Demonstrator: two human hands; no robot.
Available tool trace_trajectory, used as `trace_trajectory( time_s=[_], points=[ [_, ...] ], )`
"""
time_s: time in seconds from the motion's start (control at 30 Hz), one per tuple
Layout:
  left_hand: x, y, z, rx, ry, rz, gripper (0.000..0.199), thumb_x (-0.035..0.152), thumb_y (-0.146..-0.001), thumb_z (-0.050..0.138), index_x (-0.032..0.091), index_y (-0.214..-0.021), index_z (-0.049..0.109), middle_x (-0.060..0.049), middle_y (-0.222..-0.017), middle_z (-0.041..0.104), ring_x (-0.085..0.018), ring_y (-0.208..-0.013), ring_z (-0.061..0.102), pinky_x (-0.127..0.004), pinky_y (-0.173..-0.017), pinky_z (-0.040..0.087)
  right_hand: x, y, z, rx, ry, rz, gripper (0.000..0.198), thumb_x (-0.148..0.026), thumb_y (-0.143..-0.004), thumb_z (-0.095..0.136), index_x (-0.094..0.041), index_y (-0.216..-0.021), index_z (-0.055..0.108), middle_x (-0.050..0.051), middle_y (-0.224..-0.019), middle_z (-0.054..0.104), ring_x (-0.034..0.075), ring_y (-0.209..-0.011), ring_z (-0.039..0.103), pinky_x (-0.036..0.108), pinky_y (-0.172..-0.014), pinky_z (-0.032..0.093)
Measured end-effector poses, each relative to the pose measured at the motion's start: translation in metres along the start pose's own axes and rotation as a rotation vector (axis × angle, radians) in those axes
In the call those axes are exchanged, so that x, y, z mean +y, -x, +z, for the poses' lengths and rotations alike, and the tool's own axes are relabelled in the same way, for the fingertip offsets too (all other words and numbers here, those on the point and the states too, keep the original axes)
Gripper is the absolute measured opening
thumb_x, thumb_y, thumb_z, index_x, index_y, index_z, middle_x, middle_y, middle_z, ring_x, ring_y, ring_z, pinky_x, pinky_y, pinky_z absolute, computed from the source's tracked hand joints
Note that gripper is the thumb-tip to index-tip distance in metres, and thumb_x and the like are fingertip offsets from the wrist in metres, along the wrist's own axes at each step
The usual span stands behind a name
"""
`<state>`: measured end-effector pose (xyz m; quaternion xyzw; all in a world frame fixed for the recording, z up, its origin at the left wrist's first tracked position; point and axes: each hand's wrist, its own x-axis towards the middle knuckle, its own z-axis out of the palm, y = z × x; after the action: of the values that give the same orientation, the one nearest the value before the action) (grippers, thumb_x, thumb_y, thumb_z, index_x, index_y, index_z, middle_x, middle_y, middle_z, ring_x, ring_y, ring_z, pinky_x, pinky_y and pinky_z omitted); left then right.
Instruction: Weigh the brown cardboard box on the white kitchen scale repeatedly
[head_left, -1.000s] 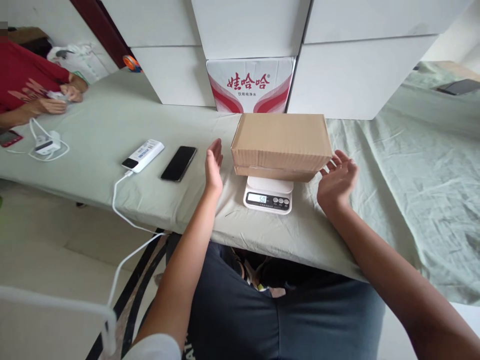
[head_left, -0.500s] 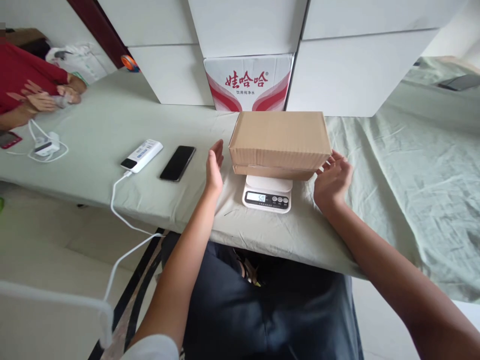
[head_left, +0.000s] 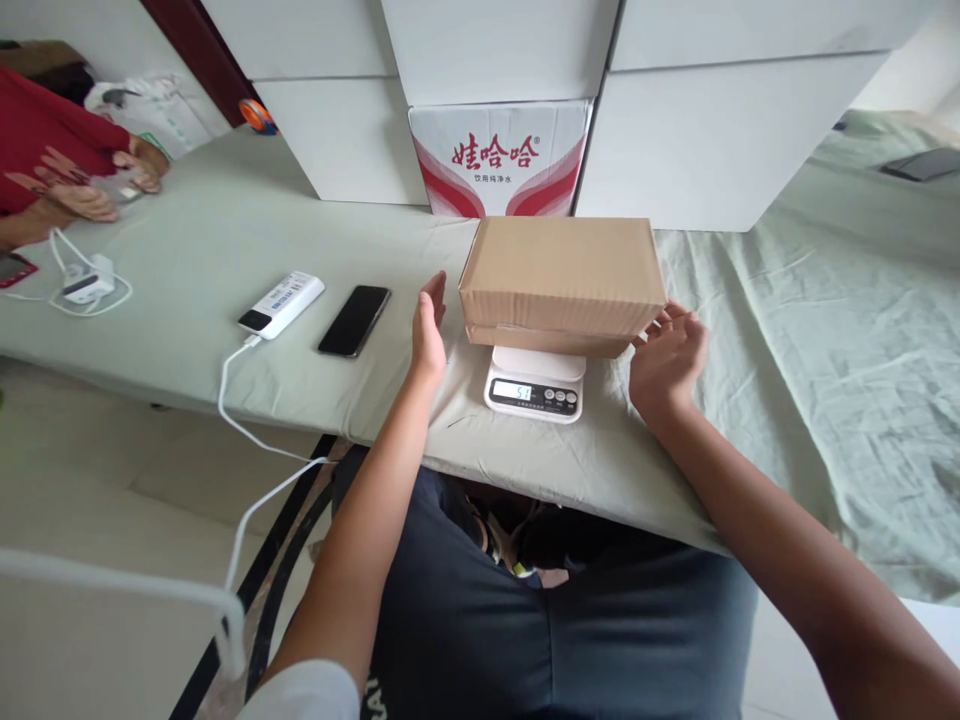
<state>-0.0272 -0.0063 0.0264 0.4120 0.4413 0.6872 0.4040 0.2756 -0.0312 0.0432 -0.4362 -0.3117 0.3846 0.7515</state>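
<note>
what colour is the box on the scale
The box is plain brown, clearest in the head view.

The box (head_left: 562,262) is of matt cardboard, slightly ribbed. The scale (head_left: 534,386) looks like smooth plastic. The phone (head_left: 355,321) has a glossy, glass-like face. The cloth (head_left: 187,250) is matt and wrinkled.

A green-draped table (head_left: 187,250) spans above pale floor (head_left: 67,490), off-white wall (head_left: 90,22) behind.
</note>
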Motion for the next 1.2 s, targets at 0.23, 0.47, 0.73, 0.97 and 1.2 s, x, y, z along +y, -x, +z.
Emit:
trace_trajectory(
  time_s=[0.23,0.47,0.73,0.97,1.2],
  points=[
    [-0.0043,-0.0015,-0.0026,-0.004,-0.013,-0.003,0.075,0.088,-0.103,0.050,0.032,-0.146,0.076,-0.010,-0.177,0.059,-0.031,-0.174,0.043,-0.049,-0.145,0.029,-0.0003,0.0021,0.0011,-0.005,-0.015,0.022,0.041,-0.069,-0.096,0.051,-0.028,-0.098,0.059,0.004,-0.109,0.062,0.023,-0.104,0.066,0.040,-0.090,0.056],
    [-0.0070,0.0021,-0.0016,-0.038,0.013,-0.016,0.071,0.086,-0.104,0.053,0.033,-0.142,0.078,-0.009,-0.172,0.065,-0.031,-0.173,0.046,-0.049,-0.146,0.029,0.0000,0.0029,0.0027,0.001,-0.005,0.024,0.040,-0.066,-0.099,0.051,-0.028,-0.098,0.062,0.003,-0.106,0.063,0.023,-0.103,0.067,0.039,-0.089,0.058],
    [-0.0027,0.0016,-0.0004,-0.029,0.043,-0.005,0.071,0.085,-0.104,0.055,0.031,-0.144,0.077,-0.010,-0.174,0.062,-0.031,-0.175,0.041,-0.046,-0.146,0.028,0.0024,-0.0022,-0.0003,0.002,-0.020,0.040,0.041,-0.067,-0.102,0.050,-0.028,-0.096,0.061,0.003,-0.102,0.062,0.021,-0.095,0.066,0.037,-0.084,0.058],
    [-0.0048,-0.0022,-0.0003,-0.019,0.032,0.017,0.067,0.086,-0.102,0.056,0.034,-0.138,0.080,-0.006,-0.170,0.066,-0.030,-0.172,0.047,-0.047,-0.145,0.031,0.0009,-0.0022,-0.0010,0.018,-0.038,0.024,0.037,-0.060,-0.106,0.045,-0.028,-0.096,0.063,0.002,-0.101,0.066,0.019,-0.094,0.068,0.036,-0.082,0.059],
    [-0.0094,0.0008,-0.0025,-0.060,-0.002,0.005,0.072,0.088,-0.102,0.054,0.033,-0.142,0.079,-0.008,-0.170,0.067,-0.031,-0.172,0.047,-0.050,-0.146,0.031,0.0046,0.0015,0.0030,-0.005,-0.056,0.040,0.033,-0.056,-0.103,0.048,-0.028,-0.091,0.061,0.002,-0.097,0.067,0.020,-0.092,0.068,0.036,-0.081,0.059]
  ],
)
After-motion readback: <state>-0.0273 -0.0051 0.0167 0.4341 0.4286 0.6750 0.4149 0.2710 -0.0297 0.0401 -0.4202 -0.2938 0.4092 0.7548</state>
